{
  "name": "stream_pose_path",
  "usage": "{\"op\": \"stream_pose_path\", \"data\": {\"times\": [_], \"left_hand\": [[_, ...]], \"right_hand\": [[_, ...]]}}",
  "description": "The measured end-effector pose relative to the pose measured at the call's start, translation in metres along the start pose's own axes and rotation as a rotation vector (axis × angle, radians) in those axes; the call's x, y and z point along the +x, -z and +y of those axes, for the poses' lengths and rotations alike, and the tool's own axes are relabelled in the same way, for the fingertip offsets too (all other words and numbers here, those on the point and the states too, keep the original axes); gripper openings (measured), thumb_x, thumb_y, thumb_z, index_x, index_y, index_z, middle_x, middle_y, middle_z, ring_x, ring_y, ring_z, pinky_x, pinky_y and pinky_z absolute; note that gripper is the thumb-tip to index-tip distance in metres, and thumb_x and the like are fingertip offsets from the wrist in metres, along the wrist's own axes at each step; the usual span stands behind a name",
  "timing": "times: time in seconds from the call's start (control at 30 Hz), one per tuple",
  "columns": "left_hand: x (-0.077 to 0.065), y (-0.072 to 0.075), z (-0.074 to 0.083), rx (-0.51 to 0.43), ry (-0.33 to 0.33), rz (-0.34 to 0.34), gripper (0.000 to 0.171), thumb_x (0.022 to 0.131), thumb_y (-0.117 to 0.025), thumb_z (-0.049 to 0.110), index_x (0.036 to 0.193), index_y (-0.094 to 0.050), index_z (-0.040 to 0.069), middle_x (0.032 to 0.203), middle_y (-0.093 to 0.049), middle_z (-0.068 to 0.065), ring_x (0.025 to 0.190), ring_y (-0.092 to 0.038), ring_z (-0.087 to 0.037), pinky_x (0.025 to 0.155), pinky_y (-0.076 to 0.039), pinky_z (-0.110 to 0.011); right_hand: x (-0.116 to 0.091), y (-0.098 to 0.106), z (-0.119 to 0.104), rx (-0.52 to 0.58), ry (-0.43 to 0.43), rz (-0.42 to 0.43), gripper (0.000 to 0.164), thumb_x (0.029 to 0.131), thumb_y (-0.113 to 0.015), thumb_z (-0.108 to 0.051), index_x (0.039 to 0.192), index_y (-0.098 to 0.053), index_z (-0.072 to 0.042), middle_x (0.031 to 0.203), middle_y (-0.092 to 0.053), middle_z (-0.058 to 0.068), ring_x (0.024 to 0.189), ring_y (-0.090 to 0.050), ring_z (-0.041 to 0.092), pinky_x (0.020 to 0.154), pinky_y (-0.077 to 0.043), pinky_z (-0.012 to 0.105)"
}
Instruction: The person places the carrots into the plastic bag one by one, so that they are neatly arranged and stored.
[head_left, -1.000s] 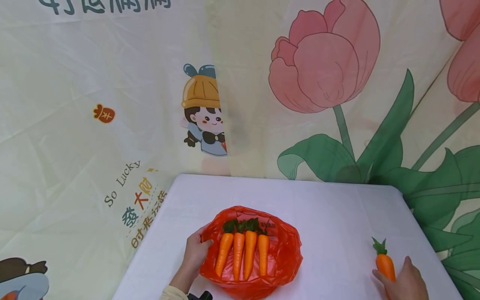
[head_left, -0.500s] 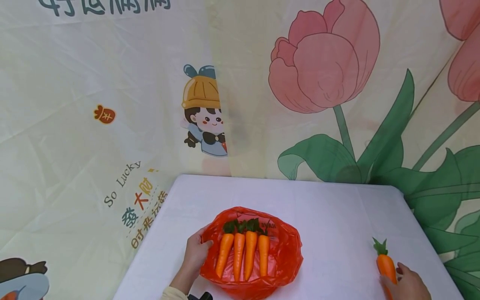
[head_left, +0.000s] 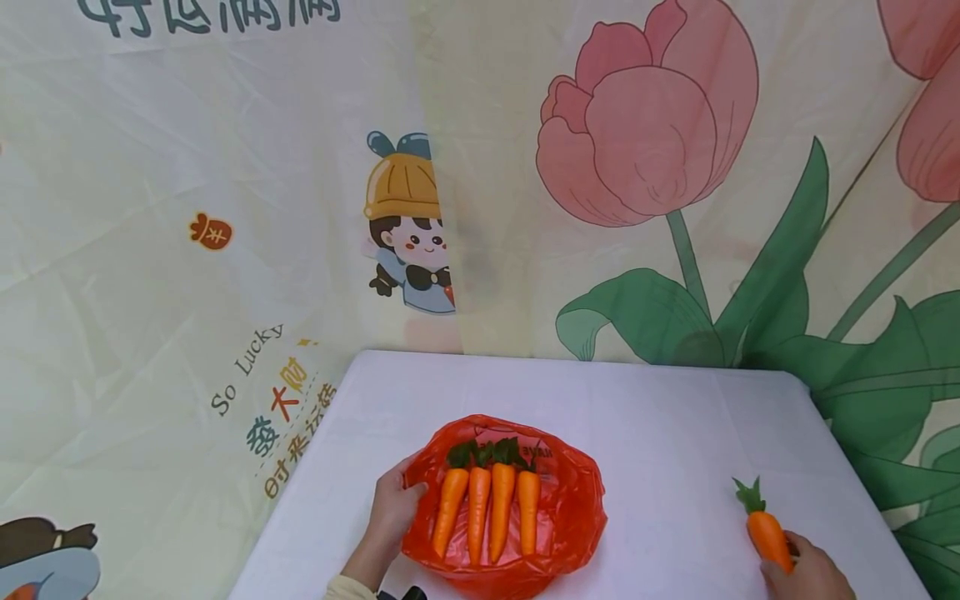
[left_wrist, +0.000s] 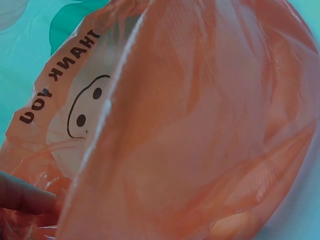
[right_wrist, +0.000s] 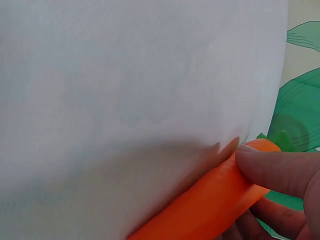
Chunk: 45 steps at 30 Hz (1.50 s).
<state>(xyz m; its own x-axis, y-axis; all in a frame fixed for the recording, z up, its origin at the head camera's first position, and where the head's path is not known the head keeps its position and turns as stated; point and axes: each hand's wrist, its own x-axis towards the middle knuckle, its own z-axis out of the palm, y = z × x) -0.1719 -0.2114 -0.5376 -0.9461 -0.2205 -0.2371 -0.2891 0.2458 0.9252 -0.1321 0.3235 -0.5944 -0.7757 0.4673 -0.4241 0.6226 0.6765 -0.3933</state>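
My left hand (head_left: 392, 507) grips the left rim of a red plastic bag (head_left: 573, 517), thumb over the edge. Inside the bag several orange carrots (head_left: 501, 512) lie side by side, green tops toward the far side. The left wrist view shows the bag's film (left_wrist: 200, 110) close up, with "THANK YOU" and a printed face; only a finger (left_wrist: 25, 195) of that hand appears there. At the right, my right hand (head_left: 810, 571) holds another carrot (head_left: 768, 537) between thumb and fingers, its leafy end pointing away. In the right wrist view the thumb (right_wrist: 270, 167) lies along this carrot (right_wrist: 205, 205).
A white-covered table (head_left: 660, 450) spreads under the bag and both hands. Behind it hangs a cloth backdrop (head_left: 495, 250) printed with tulips and a cartoon figure. A small black object (head_left: 414, 593) shows near the left wrist at the bottom edge.
The right hand's fingers have closed round the right-hand carrot, whose leafy end has shifted slightly left and tilted. The left hand and the bag stay nearly the same.
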Motion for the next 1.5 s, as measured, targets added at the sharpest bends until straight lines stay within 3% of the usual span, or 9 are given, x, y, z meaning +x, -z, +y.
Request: {"op": "stream_pose_path", "data": {"times": [0.3,0.5,0.67,0.87,1.17,1.33,1.5], "left_hand": [[0.006,0.001,0.004,-0.009,0.071,-0.011,0.050,0.100,-0.051,-0.002,0.150,-0.044,-0.001,0.148,-0.049,-0.023,0.133,-0.046,-0.042,0.107,-0.041,-0.058],[0.006,-0.001,0.002,-0.011,0.056,-0.005,0.049,0.100,-0.051,-0.003,0.149,-0.046,-0.001,0.147,-0.050,-0.023,0.132,-0.047,-0.042,0.107,-0.041,-0.058],[0.006,-0.001,0.000,-0.012,0.050,-0.004,0.049,0.100,-0.051,-0.003,0.149,-0.045,-0.002,0.146,-0.050,-0.023,0.132,-0.047,-0.042,0.107,-0.041,-0.058],[0.007,-0.001,-0.001,-0.015,0.048,-0.003,0.049,0.098,-0.051,-0.005,0.148,-0.046,-0.003,0.146,-0.051,-0.024,0.131,-0.048,-0.043,0.107,-0.040,-0.059],[0.006,-0.002,-0.001,-0.015,0.056,-0.005,0.050,0.100,-0.051,-0.003,0.149,-0.045,-0.002,0.147,-0.049,-0.024,0.132,-0.047,-0.043,0.107,-0.040,-0.059],[0.007,-0.003,-0.001,-0.022,0.047,-0.010,0.050,0.099,-0.051,-0.004,0.149,-0.045,-0.001,0.147,-0.049,-0.023,0.133,-0.047,-0.042,0.107,-0.040,-0.058],[0.007,-0.005,0.000,-0.020,0.043,-0.003,0.052,0.098,-0.052,-0.005,0.150,-0.045,0.000,0.147,-0.050,-0.021,0.133,-0.047,-0.040,0.107,-0.041,-0.057]], "right_hand": [[-0.017,-0.006,-0.024,0.143,0.072,-0.044,0.067,0.090,-0.074,-0.014,0.142,-0.039,0.013,0.124,-0.051,0.032,0.100,-0.054,0.042,0.088,-0.052,0.056],[-0.024,-0.012,-0.044,0.255,0.210,-0.114,0.069,0.091,-0.075,-0.009,0.144,-0.036,0.013,0.133,-0.046,0.034,0.109,-0.052,0.045,0.097,-0.049,0.059],[-0.034,-0.013,-0.062,0.332,0.286,-0.166,0.071,0.089,-0.078,-0.013,0.143,-0.039,0.012,0.133,-0.048,0.034,0.108,-0.056,0.043,0.094,-0.054,0.054],[-0.055,-0.014,-0.088,0.462,0.335,-0.220,0.065,0.090,-0.078,-0.012,0.141,-0.045,0.009,0.130,-0.055,0.030,0.105,-0.062,0.038,0.086,-0.059,0.045],[-0.082,-0.019,-0.126,0.661,0.378,-0.350,0.072,0.081,-0.086,-0.019,0.139,-0.052,0.004,0.125,-0.064,0.015,0.101,-0.066,0.027,0.088,-0.059,0.042],[-0.094,-0.026,-0.145,0.739,0.441,-0.468,0.075,0.081,-0.086,-0.022,0.142,-0.049,0.002,0.131,-0.061,0.016,0.106,-0.066,0.028,0.090,-0.058,0.040],[-0.105,-0.038,-0.168,0.809,0.504,-0.502,0.074,0.082,-0.086,-0.021,0.141,-0.048,0.001,0.134,-0.059,0.017,0.109,-0.066,0.029,0.089,-0.058,0.042]]}}
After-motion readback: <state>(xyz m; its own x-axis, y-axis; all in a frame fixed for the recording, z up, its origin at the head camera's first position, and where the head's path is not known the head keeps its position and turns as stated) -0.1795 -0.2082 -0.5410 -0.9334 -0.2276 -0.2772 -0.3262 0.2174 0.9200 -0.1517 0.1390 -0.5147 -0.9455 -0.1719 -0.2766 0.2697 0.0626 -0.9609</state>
